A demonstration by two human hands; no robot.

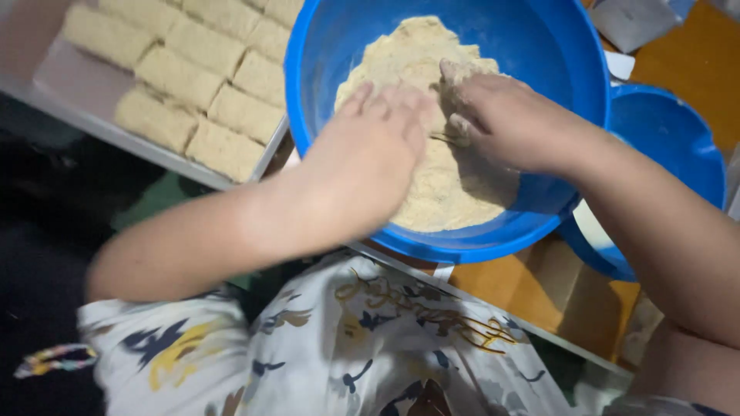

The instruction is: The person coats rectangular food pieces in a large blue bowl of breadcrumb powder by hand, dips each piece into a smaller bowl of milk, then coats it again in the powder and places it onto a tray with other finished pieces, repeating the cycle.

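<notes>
A large blue bowl (539,46) holds a heap of pale breadcrumbs (408,54). Both hands are inside the bowl, lying on the crumbs. My left hand (370,154) is flat, palm down, fingers together and pointing away from me. My right hand (501,115) comes in from the right, its crumb-dusted fingers curled and touching the left hand's fingertips. Whatever lies under the hands is hidden.
A metal tray (85,92) at the upper left carries several breaded rectangular pieces (208,85) in rows. A second blue bowl (678,146) sits behind the first at the right. An orange-brown tabletop (509,285) shows below. My patterned white garment (370,347) fills the foreground.
</notes>
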